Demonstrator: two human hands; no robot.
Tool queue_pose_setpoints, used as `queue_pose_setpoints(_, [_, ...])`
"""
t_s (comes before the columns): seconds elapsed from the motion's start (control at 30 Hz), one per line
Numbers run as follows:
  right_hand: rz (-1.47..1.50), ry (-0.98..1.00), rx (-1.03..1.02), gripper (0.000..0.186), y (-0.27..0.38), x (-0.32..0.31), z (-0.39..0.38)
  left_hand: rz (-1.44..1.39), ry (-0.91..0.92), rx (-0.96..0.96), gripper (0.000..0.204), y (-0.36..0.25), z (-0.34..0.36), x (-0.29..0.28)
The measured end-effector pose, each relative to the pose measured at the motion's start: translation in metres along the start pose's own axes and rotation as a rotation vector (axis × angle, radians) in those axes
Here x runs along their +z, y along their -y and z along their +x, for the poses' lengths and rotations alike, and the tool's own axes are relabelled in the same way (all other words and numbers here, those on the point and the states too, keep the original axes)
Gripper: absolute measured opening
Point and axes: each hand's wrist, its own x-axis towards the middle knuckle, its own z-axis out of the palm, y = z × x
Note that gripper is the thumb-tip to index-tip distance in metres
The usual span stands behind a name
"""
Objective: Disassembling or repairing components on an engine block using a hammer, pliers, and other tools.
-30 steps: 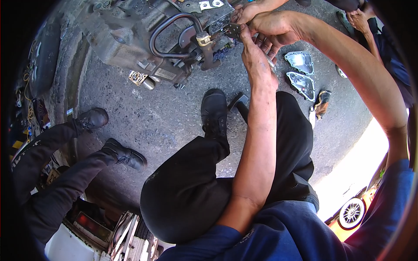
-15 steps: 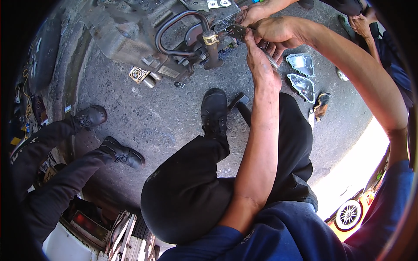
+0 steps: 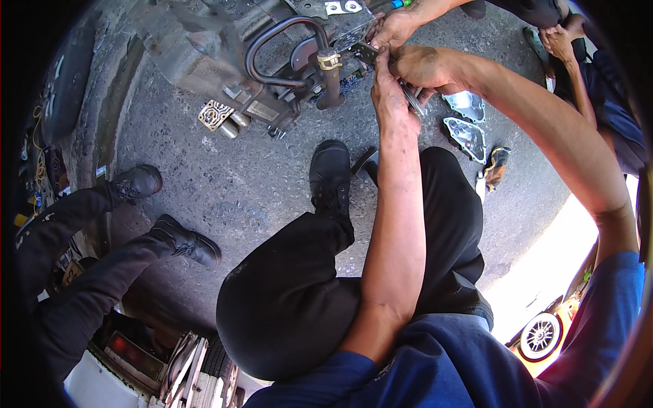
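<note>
My two hands meet at the top of the frame, right of centre: my left hand (image 3: 393, 92) pinches the end of a dark metal plate (image 3: 365, 52) beneath its thumb, while my right hand (image 3: 428, 70) curls over beside it, fingers bent. A silver bar (image 3: 413, 100) sticks out between them; I cannot tell which of my hands grips it. Just above the plate is another person's hand (image 3: 391, 31). To the left of these stands a bent dark tube (image 3: 252, 60) with a pale clamp (image 3: 330, 62), beside a big grey casting (image 3: 197, 47) in the upper left. Below the casting, a ported metal block (image 3: 215, 115) lies on the ground. Two silver covers (image 3: 468, 138) lie right of my left wrist, and a hammer (image 3: 367, 165) is partly hidden behind my left forearm, near my black shoe (image 3: 330, 170). Someone's dark-trousered legs (image 3: 102, 289) reach in from the left edge; a white-spoked wheel (image 3: 542, 336) shows at lower right.
</note>
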Motion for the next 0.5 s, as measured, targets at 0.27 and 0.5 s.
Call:
queue_pose_setpoints(0.27, [-0.013,0.064,0.240,0.024,0.015,0.005,0.004,-0.023,-0.085,-0.098,0.038,-0.013,-0.004,0.000])
queue_pose_setpoints(0.5, [-0.024,-0.017,0.126,0.028,0.005,0.014,0.007,-0.026,-0.108,-0.076,0.038,-0.011,-0.003,-0.001])
